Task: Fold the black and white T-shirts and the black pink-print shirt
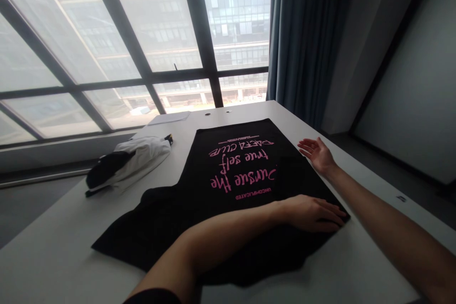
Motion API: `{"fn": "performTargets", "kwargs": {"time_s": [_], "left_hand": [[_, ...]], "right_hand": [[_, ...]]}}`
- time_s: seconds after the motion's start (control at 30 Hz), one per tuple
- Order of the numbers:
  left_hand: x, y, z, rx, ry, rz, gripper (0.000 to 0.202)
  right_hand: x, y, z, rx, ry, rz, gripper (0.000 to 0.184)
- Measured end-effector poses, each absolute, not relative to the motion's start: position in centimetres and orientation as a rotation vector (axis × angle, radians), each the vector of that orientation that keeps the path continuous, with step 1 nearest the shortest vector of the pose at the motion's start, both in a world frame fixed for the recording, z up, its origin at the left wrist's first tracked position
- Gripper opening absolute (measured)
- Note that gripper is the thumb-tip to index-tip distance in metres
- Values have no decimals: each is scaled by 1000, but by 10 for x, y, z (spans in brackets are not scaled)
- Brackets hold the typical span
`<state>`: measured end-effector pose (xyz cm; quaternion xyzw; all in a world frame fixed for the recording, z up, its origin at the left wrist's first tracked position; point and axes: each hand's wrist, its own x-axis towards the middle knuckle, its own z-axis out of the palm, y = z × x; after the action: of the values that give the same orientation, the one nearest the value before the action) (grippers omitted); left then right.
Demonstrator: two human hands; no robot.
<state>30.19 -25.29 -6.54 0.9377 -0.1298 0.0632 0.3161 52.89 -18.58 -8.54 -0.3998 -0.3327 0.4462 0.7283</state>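
A black T-shirt (221, 218) with pink lettering lies spread on the white table (53, 228), its print upside down to me. Reaching across the shirt, my left hand (315, 213) rests flat on its right side near the corner, fingers stretched out. My right hand (318, 154) is held at the shirt's right edge farther back, palm turned partly up and fingers extended, with nothing in it. Whether the right hand touches the cloth I cannot tell. The left forearm covers part of the shirt's near half.
On the left of the table lies a crumpled bundle of white and black cloth (142, 156). White sheets (169, 118) lie toward the far edge. A small dark label (401, 198) is on the tabletop at right. Behind stand large windows (153, 19) and a blue curtain (302, 38).
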Motion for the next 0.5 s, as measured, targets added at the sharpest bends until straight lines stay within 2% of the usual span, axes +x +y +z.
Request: {"fn": "performTargets", "kwargs": {"time_s": [0.1, 0.27, 0.33, 0.5], "left_hand": [[303, -252, -67, 2494, -381, 198, 26], [304, -252, -66, 2502, -393, 196, 26], [304, -252, -66, 2498, -383, 198, 25], [303, -252, -68, 2494, -352, 187, 25]], "right_hand": [[522, -191, -79, -847, -765, 1051, 41], [509, -199, -71, -904, -962, 1445, 41], [505, -196, -73, -948, -962, 1383, 34], [509, -182, -88, -947, -855, 969, 18]]}}
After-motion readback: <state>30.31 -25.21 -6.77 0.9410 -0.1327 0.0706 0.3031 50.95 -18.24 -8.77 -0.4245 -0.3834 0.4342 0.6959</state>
